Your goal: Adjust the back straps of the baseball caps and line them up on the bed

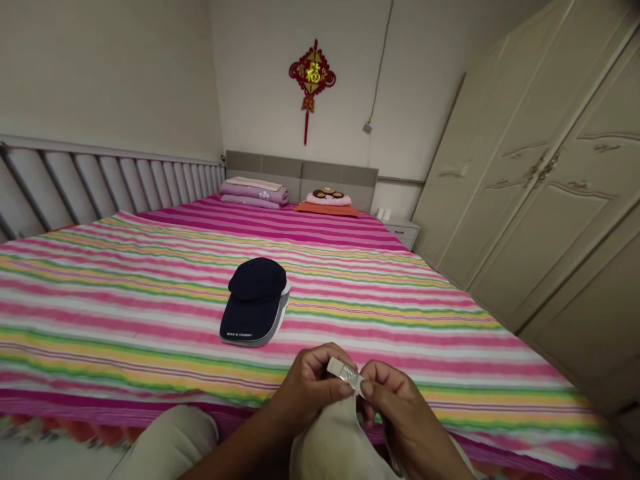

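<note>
A beige cap (333, 440) hangs below my hands near the bottom edge, its lower part cut off by the frame. Its back strap carries a metal buckle (349, 375), which sits between my fingertips. My left hand (317, 383) pinches the strap on the buckle's left side, thumb in front. On the other side my right hand (400, 407) grips the strap between thumb and forefinger. A dark navy cap (257, 287) with a grey-white edge lies on the bed, ahead and left of my hands, its brim toward me.
The bed wears a striped sheet (150, 293). Folded purple bedding (255, 193) and an orange pillow (327, 209) lie by the headboard (280, 165). A radiator (115, 180) lines the left wall; a wardrobe (540, 180) stands on the right, near a nightstand (404, 232).
</note>
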Demonstrator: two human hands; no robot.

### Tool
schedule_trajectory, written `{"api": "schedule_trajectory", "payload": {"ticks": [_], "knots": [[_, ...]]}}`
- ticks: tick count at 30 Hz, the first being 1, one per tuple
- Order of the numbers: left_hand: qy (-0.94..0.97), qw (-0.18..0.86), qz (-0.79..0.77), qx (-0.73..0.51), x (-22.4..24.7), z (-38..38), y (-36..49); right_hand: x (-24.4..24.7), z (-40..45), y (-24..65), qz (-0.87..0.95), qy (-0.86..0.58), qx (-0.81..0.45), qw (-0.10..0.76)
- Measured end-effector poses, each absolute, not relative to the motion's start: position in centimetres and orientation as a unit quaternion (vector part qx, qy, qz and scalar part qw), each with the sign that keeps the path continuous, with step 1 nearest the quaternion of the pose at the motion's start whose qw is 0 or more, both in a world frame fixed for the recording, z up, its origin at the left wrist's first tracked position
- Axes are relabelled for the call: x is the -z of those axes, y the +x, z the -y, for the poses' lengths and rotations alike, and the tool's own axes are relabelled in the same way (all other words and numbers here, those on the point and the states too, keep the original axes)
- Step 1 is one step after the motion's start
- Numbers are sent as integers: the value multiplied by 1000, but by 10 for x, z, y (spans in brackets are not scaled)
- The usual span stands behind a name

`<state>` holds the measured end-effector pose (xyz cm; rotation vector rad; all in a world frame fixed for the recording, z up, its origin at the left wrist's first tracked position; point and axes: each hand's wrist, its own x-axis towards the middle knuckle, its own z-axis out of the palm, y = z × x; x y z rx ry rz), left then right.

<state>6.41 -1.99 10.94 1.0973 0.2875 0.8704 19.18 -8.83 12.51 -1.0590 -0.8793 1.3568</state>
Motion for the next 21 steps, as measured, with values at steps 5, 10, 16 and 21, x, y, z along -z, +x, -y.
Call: {"api": "schedule_trajectory", "payload": {"ticks": [5,10,16,21], "knots": [[506,754,-124,-401,-110,20,62,-126,90,192,365,-432,-619,544],[525,737,-128,-405,-108,19,60,-124,90,192,360,-426,-615,557],[526,744,-131,-391,-105,16,60,-123,90,193,352,-420,-629,551],[529,740,-129,-395,-106,15,58,-118,93,197,353,-433,-638,530]]}}
